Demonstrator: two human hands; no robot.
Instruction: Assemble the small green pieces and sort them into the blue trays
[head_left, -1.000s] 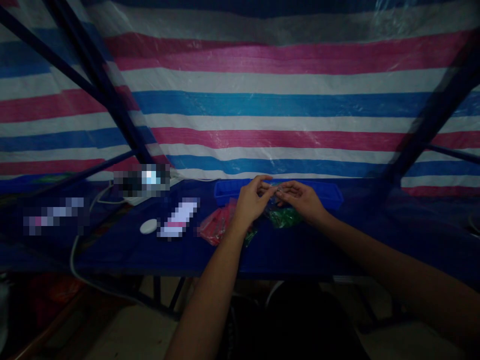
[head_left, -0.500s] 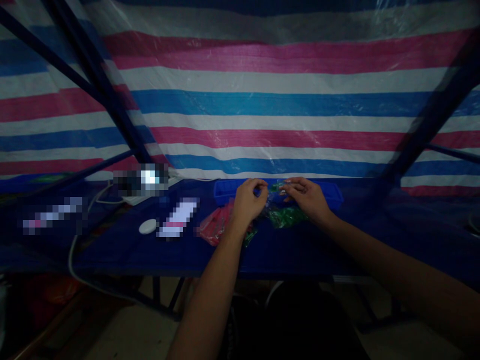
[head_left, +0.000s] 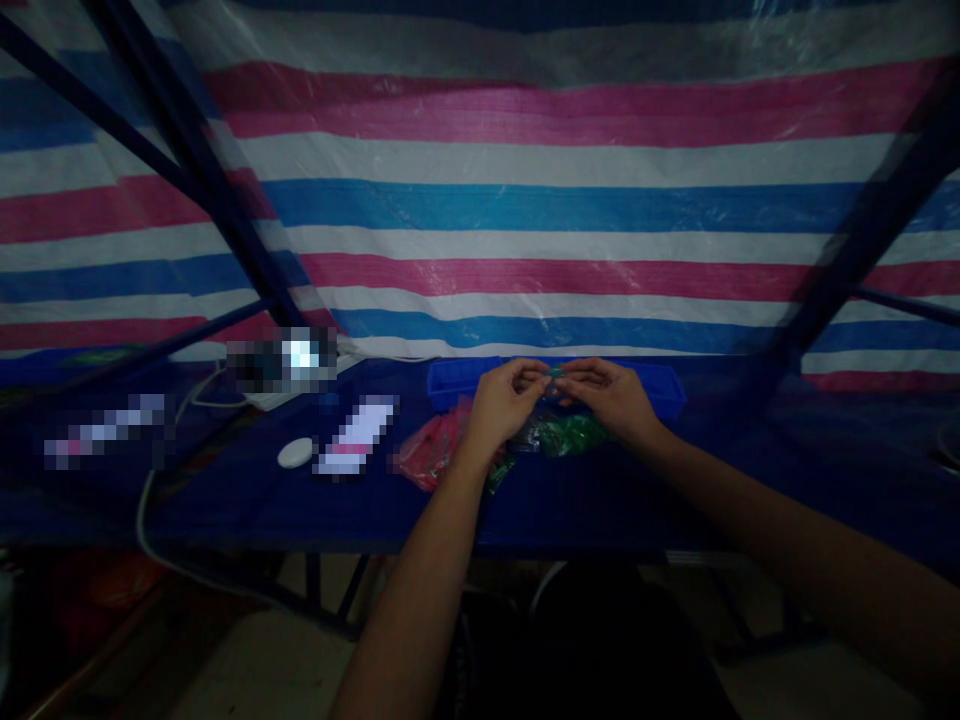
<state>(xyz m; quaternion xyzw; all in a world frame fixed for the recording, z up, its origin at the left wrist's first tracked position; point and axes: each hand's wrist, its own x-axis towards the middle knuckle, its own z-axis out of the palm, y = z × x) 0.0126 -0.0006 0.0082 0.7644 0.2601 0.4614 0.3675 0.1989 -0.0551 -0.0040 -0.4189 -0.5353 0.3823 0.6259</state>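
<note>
My left hand (head_left: 504,398) and my right hand (head_left: 609,395) meet above the dark blue table (head_left: 600,500), fingertips pinched together on a small greenish piece (head_left: 556,375) between them. Just below the hands lies a clear bag of green pieces (head_left: 570,433). A bag of red pieces (head_left: 431,448) lies left of my left wrist. Behind the hands stands a long shallow blue tray (head_left: 450,380). The light is dim and the small piece is hard to make out.
A white round disc (head_left: 295,453) and a white cable (head_left: 146,500) lie at the left of the table, beside some blurred-out items. A striped pink, white and blue tarp (head_left: 525,200) hangs behind. Dark metal poles (head_left: 195,170) cross the left and right sides.
My hands were apart half a second ago; they have come back together, fingertips touching over the green bag.
</note>
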